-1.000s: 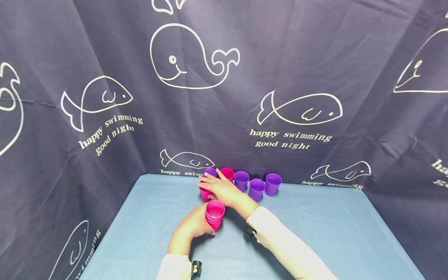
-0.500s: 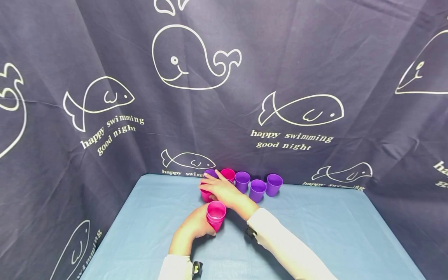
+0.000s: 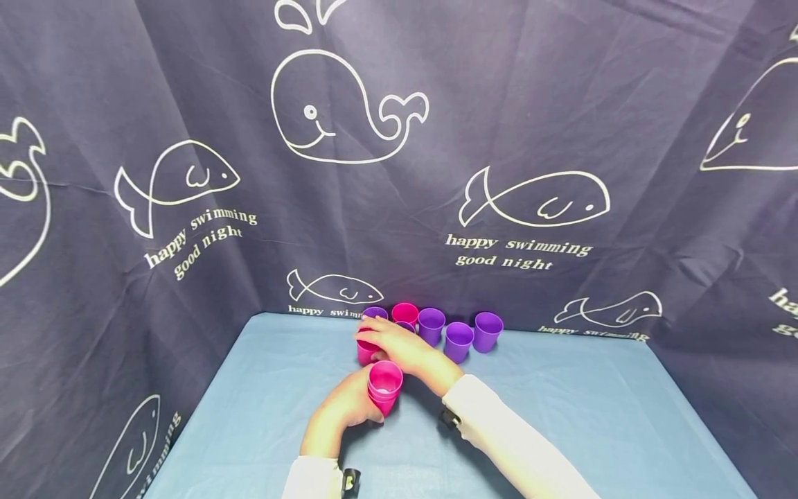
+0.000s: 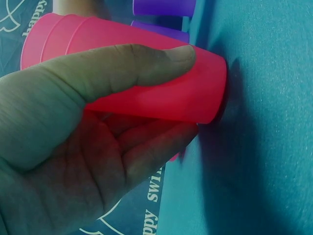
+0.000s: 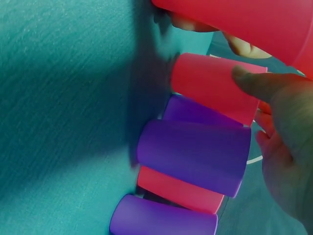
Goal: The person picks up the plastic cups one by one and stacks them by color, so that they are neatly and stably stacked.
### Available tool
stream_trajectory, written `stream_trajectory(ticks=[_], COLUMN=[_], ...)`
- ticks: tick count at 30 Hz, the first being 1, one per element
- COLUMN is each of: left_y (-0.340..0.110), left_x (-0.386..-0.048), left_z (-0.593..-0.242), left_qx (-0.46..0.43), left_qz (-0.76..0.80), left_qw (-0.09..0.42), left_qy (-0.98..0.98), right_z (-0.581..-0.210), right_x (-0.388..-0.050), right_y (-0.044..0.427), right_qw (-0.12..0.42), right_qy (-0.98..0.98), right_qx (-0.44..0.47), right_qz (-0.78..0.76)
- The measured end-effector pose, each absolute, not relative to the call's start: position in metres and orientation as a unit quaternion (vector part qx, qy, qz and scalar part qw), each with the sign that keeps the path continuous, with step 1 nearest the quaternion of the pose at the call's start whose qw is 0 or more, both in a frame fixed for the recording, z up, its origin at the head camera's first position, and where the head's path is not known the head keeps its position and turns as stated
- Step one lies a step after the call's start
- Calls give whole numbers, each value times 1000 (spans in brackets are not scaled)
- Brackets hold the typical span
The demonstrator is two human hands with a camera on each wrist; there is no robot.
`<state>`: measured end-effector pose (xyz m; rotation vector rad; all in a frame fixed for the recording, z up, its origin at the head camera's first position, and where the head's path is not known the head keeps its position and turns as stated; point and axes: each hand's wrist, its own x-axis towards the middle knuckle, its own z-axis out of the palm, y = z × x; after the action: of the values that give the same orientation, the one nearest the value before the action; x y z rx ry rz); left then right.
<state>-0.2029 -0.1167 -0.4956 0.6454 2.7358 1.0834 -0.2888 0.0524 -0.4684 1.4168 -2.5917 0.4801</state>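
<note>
My left hand (image 3: 349, 400) grips a stack of pink cups (image 3: 384, 381), upright on the blue table. In the left wrist view the thumb of my left hand (image 4: 54, 132) lies along the stack (image 4: 161, 103), with the fingers round its other side. Just behind, my right hand (image 3: 408, 348) holds a single pink cup (image 3: 365, 353) at the left of the group. In the right wrist view the thumb of my right hand (image 5: 288, 127) presses near the rim of that pink cup (image 5: 210, 81); its fingers are partly hidden behind it.
Beyond and right of my right hand stand another pink cup (image 3: 405, 312) and several purple cups, including one at the right end (image 3: 488, 331) and one nearer (image 3: 458, 342). The blue table (image 3: 561, 402) meets a dark printed curtain (image 3: 424, 229) at the back.
My right hand's fingers have drawn closer together and lower over the pink cup, uncovering more of the cups behind. My left hand and its stack have hardly moved.
</note>
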Motion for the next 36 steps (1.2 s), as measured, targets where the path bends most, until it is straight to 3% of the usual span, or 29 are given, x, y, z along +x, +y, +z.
stream_trajectory(ticks=[23,36], left_y=[-120,-121], left_x=[-203,-205], left_z=[-499,-498], left_qx=[200,209], left_qz=[397,394], left_qw=[86,86], left_qy=[892,891], right_z=[-469,-469], right_x=[-284,-277], right_y=[65,74], right_qw=[93,88], right_qy=[-857,-861], right_qx=[446,381], right_qz=[243,325])
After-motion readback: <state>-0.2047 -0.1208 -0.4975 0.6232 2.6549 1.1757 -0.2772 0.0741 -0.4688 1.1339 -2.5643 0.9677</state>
